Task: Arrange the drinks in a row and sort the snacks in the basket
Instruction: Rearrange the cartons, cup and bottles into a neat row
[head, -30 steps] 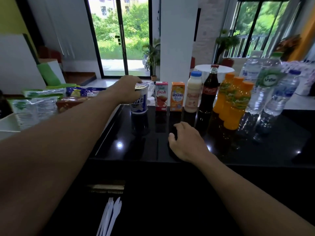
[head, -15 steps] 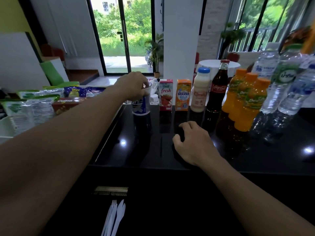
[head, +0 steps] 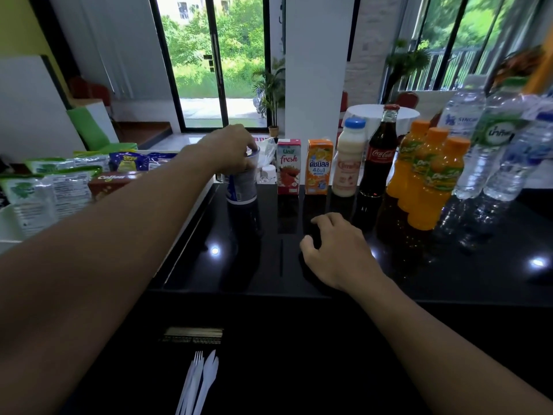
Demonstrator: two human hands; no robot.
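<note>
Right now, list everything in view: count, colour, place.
cup: 1, blue and white, left end of row
juice cartons: 2, pink and orange, right of cup
milk bottle: 1, cream, right of cartons
cola bottle: 1, dark, right of milk bottle
orange juice bottles: 3, orange, right of cola bottle
water bottles: 3, clear, far right
snack packs: several, green, blue, brown, far left
plastic cutlery: few, white, bottom centre
counter: 1, glossy black, under drinks
left hand: 1, grips cup top
right hand: 1, rests on counter
</note>
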